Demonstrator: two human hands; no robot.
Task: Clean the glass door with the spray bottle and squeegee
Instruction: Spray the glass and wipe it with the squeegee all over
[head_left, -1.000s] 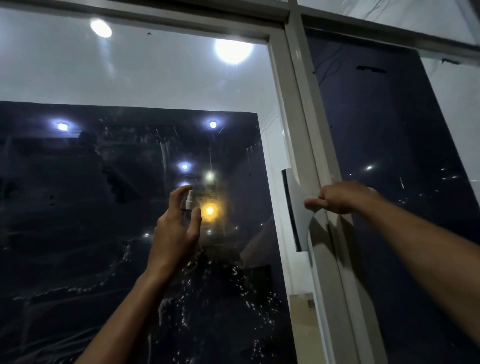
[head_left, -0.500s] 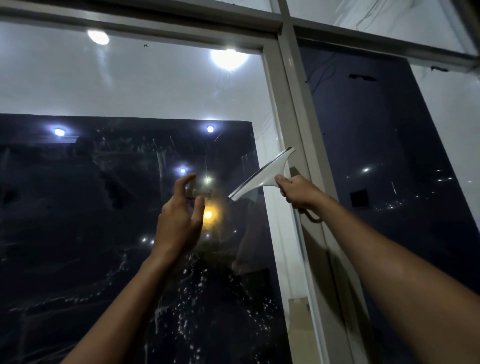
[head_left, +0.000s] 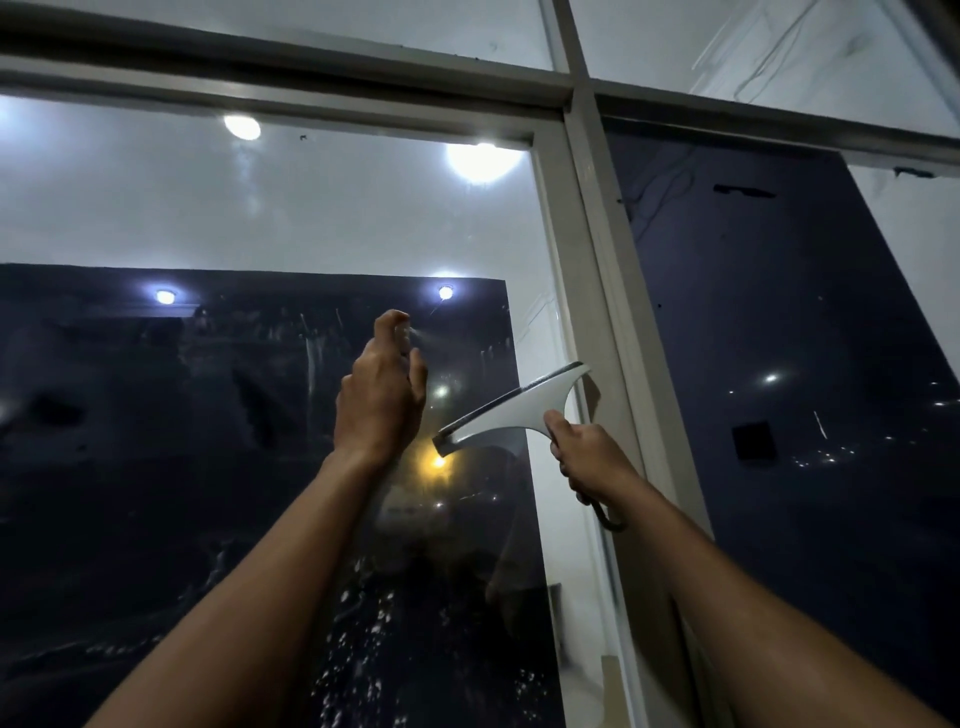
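Currently our left hand (head_left: 382, 402) gripped the spray bottle (head_left: 404, 332), right hand (head_left: 589, 460) held the squeegee (head_left: 511, 408) near the glass door (head_left: 218, 415); unwiped mist risked drips and streaks.

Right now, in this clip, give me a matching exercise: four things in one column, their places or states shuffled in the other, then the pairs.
Things:
1. left hand
2. right hand
3. squeegee
4. droplets

Places or states:
A. tilted, blade end rising toward the frame
B. scattered low on the glass
C. grips a handle
D. raised at the pane, finger on top of the spray bottle

Pairs: 1-D, 2-C, 3-A, 4-B
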